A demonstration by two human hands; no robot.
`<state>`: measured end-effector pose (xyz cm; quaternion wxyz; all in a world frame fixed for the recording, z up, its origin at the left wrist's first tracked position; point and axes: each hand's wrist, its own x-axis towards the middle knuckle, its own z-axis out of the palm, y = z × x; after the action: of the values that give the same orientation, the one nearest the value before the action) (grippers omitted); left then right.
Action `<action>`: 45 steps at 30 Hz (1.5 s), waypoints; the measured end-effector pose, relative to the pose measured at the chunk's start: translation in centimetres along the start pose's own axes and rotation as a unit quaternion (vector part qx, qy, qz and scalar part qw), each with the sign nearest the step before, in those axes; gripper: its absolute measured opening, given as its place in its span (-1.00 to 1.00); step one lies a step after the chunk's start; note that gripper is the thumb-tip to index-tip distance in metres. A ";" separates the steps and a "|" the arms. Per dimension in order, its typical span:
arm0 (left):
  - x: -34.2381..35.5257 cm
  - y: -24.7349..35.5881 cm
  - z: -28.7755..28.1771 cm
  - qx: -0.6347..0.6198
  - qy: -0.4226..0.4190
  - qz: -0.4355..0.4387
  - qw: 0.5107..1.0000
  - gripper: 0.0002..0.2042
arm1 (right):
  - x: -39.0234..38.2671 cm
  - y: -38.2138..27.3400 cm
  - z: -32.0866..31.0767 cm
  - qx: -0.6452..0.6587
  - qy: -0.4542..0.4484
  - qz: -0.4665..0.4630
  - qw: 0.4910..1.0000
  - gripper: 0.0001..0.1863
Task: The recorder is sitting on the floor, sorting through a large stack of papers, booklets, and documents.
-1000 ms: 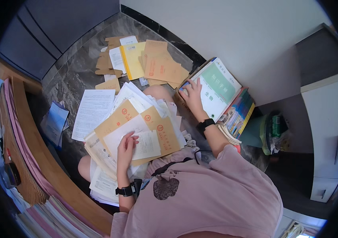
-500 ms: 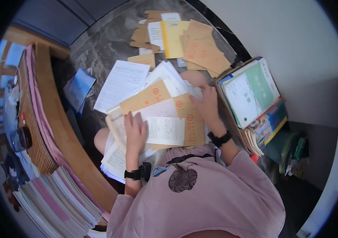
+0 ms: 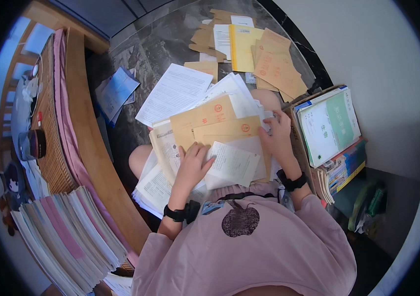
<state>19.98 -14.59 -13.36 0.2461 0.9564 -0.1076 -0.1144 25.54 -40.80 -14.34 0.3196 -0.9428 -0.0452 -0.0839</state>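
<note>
A pile of white papers [image 3: 229, 89] and brown envelopes [image 3: 202, 111] lies across my lap. My left hand [image 3: 195, 165] rests on its left middle with fingers apart, beside a small printed sheet [image 3: 232, 160]. At the pile's right edge, my right hand [image 3: 279, 135] has its fingers curled on the papers, gripping their edge. Just right of that hand stands a box [image 3: 301, 128] holding a white-and-green book [image 3: 328, 126] on top, with magazines [image 3: 343, 165] at its near end.
Envelopes [image 3: 279, 64], a yellow notebook [image 3: 242, 47] and blue booklets [image 3: 119, 93] lie on the marble floor [image 3: 156, 44]. A wooden bed frame [image 3: 87, 123] with stacked books [image 3: 67, 237] lines the left; a white wall [image 3: 382, 64] and green bin [image 3: 360, 202] are at right.
My right hand has left the book box and moved onto the pile's right edge. My left hand stays on the pile, and the small printed sheet has shifted. The view has turned.
</note>
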 end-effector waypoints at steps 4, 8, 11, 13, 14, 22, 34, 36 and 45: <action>0.5 -3.0 -1.8 -0.037 0.064 -0.077 0.994 -0.62 | 1.5 -0.8 0.2 -0.028 0.039 -0.042 0.998 -0.67; 0.0 -7.8 -0.9 0.071 0.272 -0.161 0.946 -0.47 | 3.5 -1.7 1.3 -0.028 -0.055 -0.053 0.997 -0.66; -0.3 -9.4 -0.3 -0.002 0.202 -0.227 0.953 -0.37 | 4.1 -2.1 3.7 -0.053 -0.133 -0.100 0.985 -0.53; -0.4 -9.5 -0.2 -0.077 0.225 -0.199 0.951 -0.43 | 4.2 -3.0 5.7 -0.046 -0.174 -0.214 0.960 -0.47; -0.5 -9.3 -0.3 -0.075 0.225 -0.200 0.951 -0.43 | 4.0 -3.8 6.1 -0.044 -0.174 -0.216 0.960 -0.47; -0.8 -7.6 -1.4 -0.175 0.354 -0.200 0.897 -0.69 | 0.9 -4.2 5.9 -0.109 -0.289 -0.271 0.912 -0.30; -5.3 -2.9 -9.7 -0.117 0.532 -0.230 0.807 -0.84 | -0.3 -3.6 0.8 -0.163 -0.266 -0.105 0.944 -0.39; -6.8 -3.0 -10.3 -0.126 0.582 -0.199 0.778 -0.84 | -0.3 -2.8 1.4 -0.068 -0.235 -0.107 0.964 -0.41; -2.9 4.6 -9.3 -0.513 0.528 -0.067 0.673 -0.78 | 1.7 -11.3 -1.9 0.647 -0.388 0.035 0.655 -0.52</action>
<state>19.02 -13.63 -2.69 0.7054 0.5854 0.1806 0.3564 25.38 -32.93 -5.83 0.8047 -0.4453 -0.1750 0.3516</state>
